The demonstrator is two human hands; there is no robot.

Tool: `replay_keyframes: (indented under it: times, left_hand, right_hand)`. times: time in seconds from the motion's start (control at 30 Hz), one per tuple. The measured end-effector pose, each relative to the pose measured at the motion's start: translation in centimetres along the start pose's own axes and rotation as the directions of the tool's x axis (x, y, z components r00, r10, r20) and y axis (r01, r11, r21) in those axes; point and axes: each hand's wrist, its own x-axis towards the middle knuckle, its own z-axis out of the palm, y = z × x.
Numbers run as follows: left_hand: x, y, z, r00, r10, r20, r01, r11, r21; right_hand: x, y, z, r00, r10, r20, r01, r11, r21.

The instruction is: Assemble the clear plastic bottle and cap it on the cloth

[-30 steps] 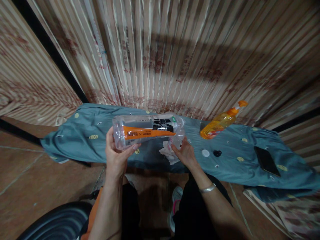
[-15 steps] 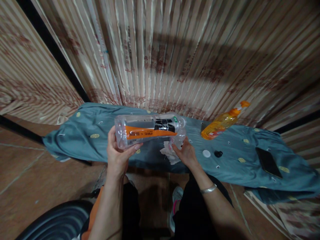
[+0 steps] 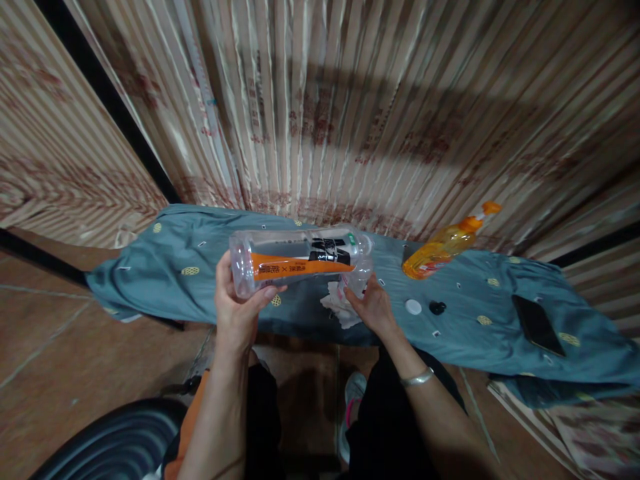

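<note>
A clear plastic bottle (image 3: 295, 260) with an orange and black label lies on its side in the air above a blue-grey cloth (image 3: 165, 280). My left hand (image 3: 235, 310) is closed round its base end. My right hand (image 3: 370, 303) is closed round its neck end, fingers curled at the mouth. A crumpled white tissue (image 3: 337, 308) lies on the cloth just under the bottle's neck.
An orange bottle of liquid (image 3: 440, 248) lies tilted on the cloth at the right. A white cap (image 3: 413, 307) and a black cap (image 3: 437, 307) sit near it. A dark phone (image 3: 537, 325) lies further right. Striped curtains hang behind. A black chair edge (image 3: 115, 443) shows bottom left.
The view has shifted very slightly; the bottle and both hands stay almost where they were.
</note>
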Motion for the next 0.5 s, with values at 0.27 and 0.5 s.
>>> replay_keyframes:
  times: [0.27, 0.5]
  left_hand:
    - [-0.11, 0.23, 0.07, 1.000, -0.002, -0.008, 0.002, 1.000, 0.010]
    - [-0.11, 0.37, 0.15, 1.000, 0.001, -0.002, -0.001, 0.999, 0.041]
  right_hand:
    - [0.04, 0.28, 0.10, 1.000, -0.022, -0.009, 0.023, 0.999, 0.026]
    - [0.00, 0.01, -0.09, 1.000, -0.002, 0.006, 0.002, 1.000, 0.029]
